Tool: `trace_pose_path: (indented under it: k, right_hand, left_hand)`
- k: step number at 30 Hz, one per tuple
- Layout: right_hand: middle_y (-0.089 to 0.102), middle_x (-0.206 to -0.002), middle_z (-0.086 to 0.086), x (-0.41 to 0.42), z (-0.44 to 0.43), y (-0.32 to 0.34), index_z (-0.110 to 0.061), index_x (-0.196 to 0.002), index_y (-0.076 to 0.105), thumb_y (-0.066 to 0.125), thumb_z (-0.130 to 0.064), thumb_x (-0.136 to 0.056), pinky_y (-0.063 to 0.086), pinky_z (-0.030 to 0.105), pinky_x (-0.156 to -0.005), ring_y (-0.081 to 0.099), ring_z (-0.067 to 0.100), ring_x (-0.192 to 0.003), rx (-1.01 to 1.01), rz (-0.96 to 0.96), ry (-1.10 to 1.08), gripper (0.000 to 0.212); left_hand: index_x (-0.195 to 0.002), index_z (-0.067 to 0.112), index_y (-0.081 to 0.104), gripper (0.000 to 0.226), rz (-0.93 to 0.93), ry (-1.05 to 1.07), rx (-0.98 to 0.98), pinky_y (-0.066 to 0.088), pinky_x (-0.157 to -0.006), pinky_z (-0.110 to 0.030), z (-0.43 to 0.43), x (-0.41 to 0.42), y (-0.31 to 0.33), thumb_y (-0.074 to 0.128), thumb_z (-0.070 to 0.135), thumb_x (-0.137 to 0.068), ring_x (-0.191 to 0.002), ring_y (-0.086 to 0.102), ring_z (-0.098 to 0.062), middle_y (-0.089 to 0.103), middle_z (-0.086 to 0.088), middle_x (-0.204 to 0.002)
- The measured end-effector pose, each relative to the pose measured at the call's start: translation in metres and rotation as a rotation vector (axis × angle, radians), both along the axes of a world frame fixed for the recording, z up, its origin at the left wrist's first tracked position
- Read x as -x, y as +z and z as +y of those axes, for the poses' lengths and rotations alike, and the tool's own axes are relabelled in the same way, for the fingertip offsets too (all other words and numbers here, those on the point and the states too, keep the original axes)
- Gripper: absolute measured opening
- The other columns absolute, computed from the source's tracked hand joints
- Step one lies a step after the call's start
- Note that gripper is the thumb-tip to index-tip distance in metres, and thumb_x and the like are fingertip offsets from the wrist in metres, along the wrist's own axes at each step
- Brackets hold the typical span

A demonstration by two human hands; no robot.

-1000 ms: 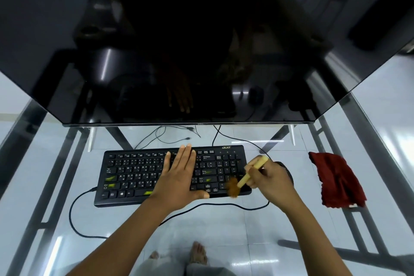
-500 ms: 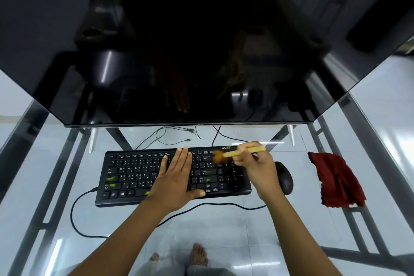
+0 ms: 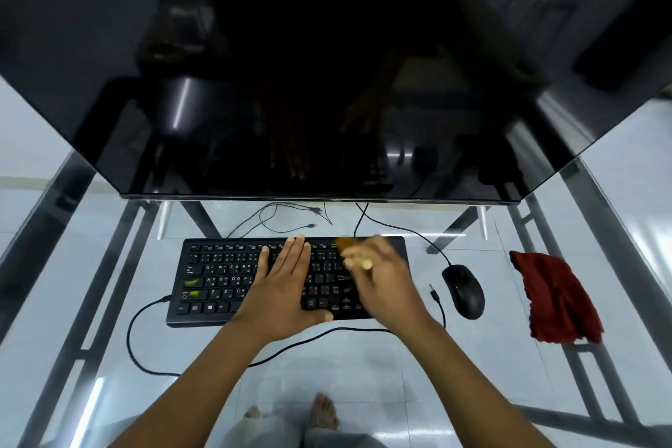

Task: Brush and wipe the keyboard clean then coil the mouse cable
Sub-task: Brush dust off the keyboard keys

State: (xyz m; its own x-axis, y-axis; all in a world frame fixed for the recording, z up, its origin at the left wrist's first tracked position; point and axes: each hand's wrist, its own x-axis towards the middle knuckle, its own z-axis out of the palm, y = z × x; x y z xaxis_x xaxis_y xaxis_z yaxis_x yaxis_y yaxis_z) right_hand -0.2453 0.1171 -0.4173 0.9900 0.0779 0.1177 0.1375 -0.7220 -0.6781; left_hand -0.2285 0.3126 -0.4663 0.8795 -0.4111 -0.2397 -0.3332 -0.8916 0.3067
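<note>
Brush (image 3: 351,247) moved left, keyboard (image 3: 225,276) top edge

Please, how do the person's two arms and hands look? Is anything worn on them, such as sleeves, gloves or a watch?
Both arms are bare along all that shows, from the frame's lower edge to the wrists; no sleeves show. The left hand and the right hand wear no gloves. No watch, bracelet or ring can be seen, though the right hand is blurred, so small items on its fingers cannot be ruled out.

keyboard (image 3: 232,276): black, flat | brush (image 3: 354,251): blurred | mouse (image 3: 463,290): right, cable (image 3: 400,227) uncoiled
</note>
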Motion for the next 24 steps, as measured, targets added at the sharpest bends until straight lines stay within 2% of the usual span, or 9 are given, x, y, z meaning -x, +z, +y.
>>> trace_pose_path:
  k: [2, 4, 10, 13, 15, 18, 21, 22, 24]
  right_hand:
    - [0.062, -0.098, -0.008, 0.014, 0.011, 0.004, -0.017, -0.101, 0.069, 0.059, -0.022, -0.097, 0.052, 0.022, -0.081, 0.063, 0.006, -0.087, -0.014, 0.108, 0.209, 0.013]
    - [0.072, -0.087, -0.008, 0.024, 0.014, 0.004, -0.015, -0.096, 0.067, 0.059, -0.018, -0.097, 0.058, 0.028, -0.077, 0.070, 0.010, -0.080, -0.069, 0.058, 0.227, 0.008]
    - [0.064, -0.097, -0.003, 0.010, 0.005, -0.011, -0.017, -0.096, 0.071, 0.062, -0.012, -0.094, 0.050, 0.016, -0.081, 0.065, 0.005, -0.087, -0.166, -0.015, -0.199, 0.010]
    - [0.074, -0.083, 0.003, 0.002, 0.013, -0.001, -0.012, -0.095, 0.067, 0.058, -0.015, -0.097, 0.058, 0.025, -0.074, 0.071, 0.017, -0.079, -0.431, 0.286, -0.119, 0.009]
    - [0.075, -0.080, -0.001, -0.001, 0.019, 0.000, -0.017, -0.092, 0.066, 0.057, -0.015, -0.097, 0.058, 0.025, -0.074, 0.071, 0.016, -0.079, -0.353, 0.377, -0.045, 0.011]
    - [0.072, -0.091, -0.004, -0.009, 0.021, 0.002, -0.029, -0.088, 0.066, 0.059, -0.015, -0.096, 0.055, 0.025, -0.077, 0.069, 0.015, -0.084, -0.265, 0.153, -0.209, 0.017]
    - [0.074, -0.089, 0.005, -0.013, 0.029, 0.003, -0.017, -0.096, 0.066, 0.056, -0.017, -0.098, 0.059, 0.028, -0.077, 0.072, 0.019, -0.083, -0.442, 0.389, -0.067, 0.011]
    - [0.075, -0.087, 0.005, -0.014, 0.033, 0.004, -0.017, -0.095, 0.066, 0.056, -0.017, -0.098, 0.059, 0.028, -0.076, 0.072, 0.018, -0.082, -0.408, 0.434, -0.025, 0.010]
    - [0.074, -0.087, 0.001, -0.020, 0.035, 0.003, -0.027, -0.089, 0.065, 0.057, -0.017, -0.097, 0.058, 0.028, -0.074, 0.070, 0.016, -0.080, -0.350, 0.318, -0.119, 0.015]
  left_hand:
    - [-0.152, 0.015, -0.013, 0.126, -0.002, 0.012, 0.020, -0.019, -0.116, -0.047, 0.006, 0.002, -0.001, 0.044, 0.085, -0.065, -0.141, -0.031, -0.008, -0.026, 0.003, -0.158]
    - [-0.152, 0.015, -0.014, 0.129, -0.002, 0.022, 0.028, -0.018, -0.116, -0.049, 0.013, 0.004, -0.002, 0.046, 0.086, -0.062, -0.141, -0.032, -0.008, -0.027, 0.004, -0.157]
    - [-0.152, 0.015, -0.016, 0.128, -0.019, 0.037, 0.009, -0.018, -0.116, -0.050, 0.025, 0.009, -0.004, 0.048, 0.085, -0.065, -0.141, -0.031, -0.009, -0.028, 0.004, -0.157]
    - [-0.150, 0.015, -0.018, 0.124, -0.041, 0.063, -0.004, -0.016, -0.117, -0.050, 0.029, 0.011, -0.003, 0.048, 0.083, -0.070, -0.142, -0.031, -0.011, -0.030, 0.004, -0.155]
    - [-0.151, 0.015, -0.016, 0.123, -0.049, 0.081, 0.000, -0.016, -0.117, -0.050, 0.032, 0.012, -0.006, 0.048, 0.082, -0.071, -0.143, -0.029, -0.012, -0.028, 0.003, -0.157]
    - [-0.152, 0.014, -0.015, 0.119, -0.055, 0.095, -0.007, -0.016, -0.116, -0.050, 0.035, 0.013, -0.006, 0.040, 0.083, -0.072, -0.143, -0.029, -0.012, -0.027, 0.002, -0.158]
    - [-0.150, 0.015, -0.019, 0.117, -0.056, 0.094, -0.022, -0.014, -0.117, -0.052, 0.040, 0.014, -0.007, 0.039, 0.083, -0.075, -0.141, -0.032, -0.012, -0.031, 0.002, -0.156]
    - [-0.151, 0.015, -0.018, 0.118, -0.060, 0.102, -0.007, -0.011, -0.118, -0.053, 0.042, 0.015, -0.007, 0.038, 0.084, -0.074, -0.141, -0.032, -0.012, -0.031, 0.002, -0.156]
    - [-0.153, 0.013, -0.012, 0.118, -0.093, 0.134, 0.034, -0.008, -0.118, -0.054, 0.045, 0.016, -0.008, 0.036, 0.085, -0.072, -0.143, -0.028, -0.012, -0.025, 0.001, -0.158]
